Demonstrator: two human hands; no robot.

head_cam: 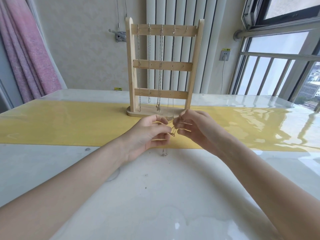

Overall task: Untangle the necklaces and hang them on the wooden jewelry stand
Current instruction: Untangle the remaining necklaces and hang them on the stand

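Both hands pick at a knotted chain near the stand.

The left hand [147, 134] and right hand [194, 129] pinch the chain [171, 131]; a hard tug could tighten the knot or tip the wooden stand [162, 66].

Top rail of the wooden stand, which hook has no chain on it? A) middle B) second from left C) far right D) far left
C: on the wooden jewelry stand the far-right hook is bare, while chains hang from the other four. The left hand and right hand both pinch a tangled necklace in front of the base.
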